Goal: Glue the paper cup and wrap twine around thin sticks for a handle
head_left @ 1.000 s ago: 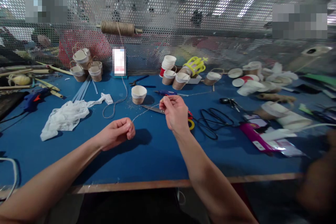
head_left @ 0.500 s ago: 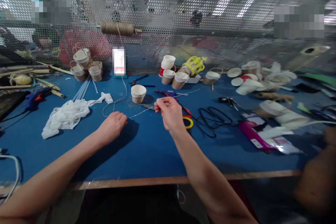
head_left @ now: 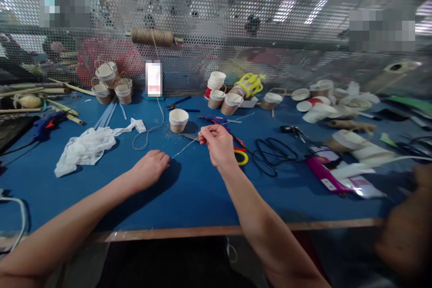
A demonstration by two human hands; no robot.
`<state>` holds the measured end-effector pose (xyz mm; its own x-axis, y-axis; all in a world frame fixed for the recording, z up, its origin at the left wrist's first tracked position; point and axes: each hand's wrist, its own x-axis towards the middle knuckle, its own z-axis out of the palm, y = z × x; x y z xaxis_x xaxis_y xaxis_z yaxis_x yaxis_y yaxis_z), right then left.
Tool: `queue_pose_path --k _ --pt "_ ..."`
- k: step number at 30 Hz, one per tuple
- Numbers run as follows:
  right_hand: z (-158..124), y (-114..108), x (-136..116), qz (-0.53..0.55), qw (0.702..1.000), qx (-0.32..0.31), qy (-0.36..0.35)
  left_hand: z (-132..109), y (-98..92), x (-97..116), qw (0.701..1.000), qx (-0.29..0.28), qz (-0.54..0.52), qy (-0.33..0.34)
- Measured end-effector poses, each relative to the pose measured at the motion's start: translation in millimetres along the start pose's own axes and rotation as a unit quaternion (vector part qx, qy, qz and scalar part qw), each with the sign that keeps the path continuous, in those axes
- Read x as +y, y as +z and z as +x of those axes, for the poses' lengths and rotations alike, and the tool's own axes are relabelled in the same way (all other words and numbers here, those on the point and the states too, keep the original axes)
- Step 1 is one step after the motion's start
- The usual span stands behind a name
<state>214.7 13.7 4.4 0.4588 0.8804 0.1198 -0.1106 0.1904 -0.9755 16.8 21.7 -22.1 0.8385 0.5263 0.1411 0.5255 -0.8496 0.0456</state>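
A thin pale twisted string (head_left: 184, 148) runs between my hands, and its loose end reaches past the right one toward the back right. My left hand (head_left: 151, 167) is closed on the nearer end, low over the blue table. Thumb and fingertips of my right hand (head_left: 218, 141) pinch the string farther along. Just behind stands a small paper cup (head_left: 178, 121) wrapped in brown twine with a white band at its rim. Scissors (head_left: 242, 157) with red and yellow handles lie partly hidden beneath my right hand. Beside them is a blue glue gun (head_left: 216, 119).
A twine spool (head_left: 152, 37) hangs on the mesh, its strand trailing onto the table (head_left: 151, 211). White cloth (head_left: 86, 150) lies left. Several wrapped cups (head_left: 232, 102) stand at the back. A black cable (head_left: 275, 155) and a purple packet (head_left: 319, 174) lie right, near another person's arm (head_left: 405, 220).
My left hand has shifted slightly right and toward me, bringing its end of the string closer to my right hand. The right hand has barely moved.
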Motion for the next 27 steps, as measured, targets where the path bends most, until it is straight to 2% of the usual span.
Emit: queue_pose_path --k 4,7,10,13,16,20,23,27 --pt "1.5 -1.0 0.0 0.008 1.000 -0.019 0.000 -0.2 -8.4 0.0 0.990 -0.021 -0.130 -0.054" --pt "-0.2 -0.6 -2.2 0.029 0.999 -0.044 0.003 -1.5 -19.4 -0.5 0.963 -0.044 -0.255 -0.080" --pt "-8.3 3.2 -4.0 0.058 0.989 -0.135 0.028 -1.6 -27.7 -0.8 0.908 -0.068 -0.399 -0.106" --pt "-20.0 9.1 -4.2 0.041 0.965 -0.250 0.062 -0.3 -28.8 -0.2 0.861 -0.061 -0.494 -0.105" --pt "-28.6 13.4 -3.3 0.019 0.949 -0.304 0.075 0.6 -25.5 2.1 0.828 -0.057 -0.547 -0.107" --pt "-30.5 14.1 -1.3 0.004 0.948 -0.310 0.071 0.3 -22.2 5.2 0.823 -0.052 -0.553 -0.121" --pt "-29.1 13.5 -0.1 -0.007 0.952 -0.297 0.067 -0.2 -22.5 5.5 0.833 -0.034 -0.538 -0.124" --pt "-29.1 13.9 -0.3 0.006 0.952 -0.294 0.088 -1.0 -24.7 4.0 0.855 -0.041 -0.507 -0.102"
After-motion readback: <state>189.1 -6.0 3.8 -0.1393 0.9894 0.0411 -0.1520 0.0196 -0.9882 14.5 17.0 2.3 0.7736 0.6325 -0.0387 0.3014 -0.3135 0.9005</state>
